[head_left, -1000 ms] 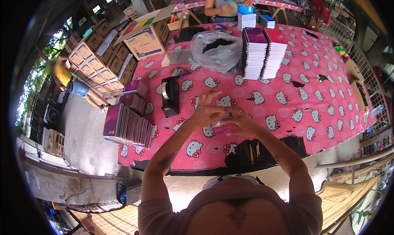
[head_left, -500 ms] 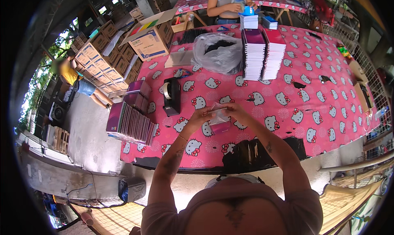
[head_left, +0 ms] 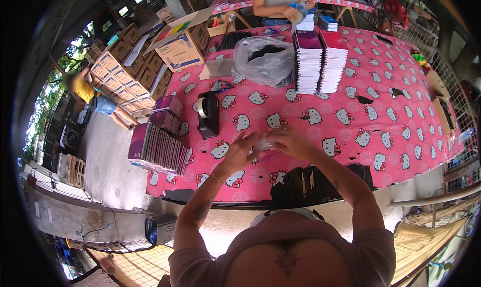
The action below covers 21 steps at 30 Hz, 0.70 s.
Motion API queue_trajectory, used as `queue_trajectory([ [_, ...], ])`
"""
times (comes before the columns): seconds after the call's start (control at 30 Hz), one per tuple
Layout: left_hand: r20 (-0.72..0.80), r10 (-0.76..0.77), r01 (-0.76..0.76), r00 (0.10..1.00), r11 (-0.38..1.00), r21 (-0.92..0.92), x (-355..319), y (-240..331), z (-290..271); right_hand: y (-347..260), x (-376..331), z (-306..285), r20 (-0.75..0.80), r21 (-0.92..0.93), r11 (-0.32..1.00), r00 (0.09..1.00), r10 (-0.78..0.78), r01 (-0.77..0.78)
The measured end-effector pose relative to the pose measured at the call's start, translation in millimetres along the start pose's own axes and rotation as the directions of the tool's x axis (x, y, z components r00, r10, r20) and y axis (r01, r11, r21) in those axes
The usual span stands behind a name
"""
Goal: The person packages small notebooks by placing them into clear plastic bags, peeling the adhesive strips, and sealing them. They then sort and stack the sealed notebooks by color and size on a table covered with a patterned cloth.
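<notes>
A clear plastic sleeve (head_left: 263, 143) lies between my two hands, bunched and shiny, close above the table. Below it shows the purple cover of a notebook (head_left: 268, 155), mostly covered by the plastic and my fingers. My left hand (head_left: 241, 152) grips the sleeve's left side, fingers bent. On the other side my right hand (head_left: 291, 143) has its fingers curled over the plastic's right edge. A black tape dispenser (head_left: 208, 117) with a roll of tape stands beyond my left hand. Further left are stacks of purple spiral notebooks (head_left: 159, 145).
Two tall notebook stacks (head_left: 331, 69) and a plastic bag with dark contents (head_left: 264, 61) stand at the back of the pink patterned table (head_left: 345, 141). An open carton (head_left: 181, 51) is at the far left. Across the table a co-worker (head_left: 280, 6) handles blue notebooks. Another person (head_left: 97, 99) stands by stacked boxes.
My hands have lowered and closed in over the plastic sleeve, which now looks flatter and more covered. The co-worker's hand has moved down beside the blue notebooks.
</notes>
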<state>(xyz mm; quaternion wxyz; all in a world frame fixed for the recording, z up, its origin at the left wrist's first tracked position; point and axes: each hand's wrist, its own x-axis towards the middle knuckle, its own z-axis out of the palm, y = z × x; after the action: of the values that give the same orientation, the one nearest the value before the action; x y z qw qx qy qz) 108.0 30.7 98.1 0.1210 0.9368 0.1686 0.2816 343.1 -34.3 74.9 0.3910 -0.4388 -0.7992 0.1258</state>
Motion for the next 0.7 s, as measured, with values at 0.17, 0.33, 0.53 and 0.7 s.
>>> queue_trajectory([
  [0.17,-0.012,-0.131,0.127,0.991,0.975,-0.183,8.5,5.8,1.2,-2.1,-5.8,9.7,-0.054,0.009,0.996,0.994,0.090,-0.090],
  [0.33,0.097,-0.374,0.384,0.922,0.860,-0.335,19.4,-7.0,3.6,-22.5,0.5,15.5,-0.176,0.077,0.977,0.962,0.209,-0.199],
  [0.53,-0.244,0.064,-0.053,0.968,0.997,0.050,36.1,36.6,-25.1,-30.8,9.3,6.6,-0.162,-0.072,0.987,0.978,0.131,-0.144],
  [0.7,-0.158,-0.125,0.113,0.979,0.990,-0.086,25.1,31.3,-22.4,-20.7,13.1,5.4,0.006,-0.129,0.974,0.982,0.187,-0.184],
])
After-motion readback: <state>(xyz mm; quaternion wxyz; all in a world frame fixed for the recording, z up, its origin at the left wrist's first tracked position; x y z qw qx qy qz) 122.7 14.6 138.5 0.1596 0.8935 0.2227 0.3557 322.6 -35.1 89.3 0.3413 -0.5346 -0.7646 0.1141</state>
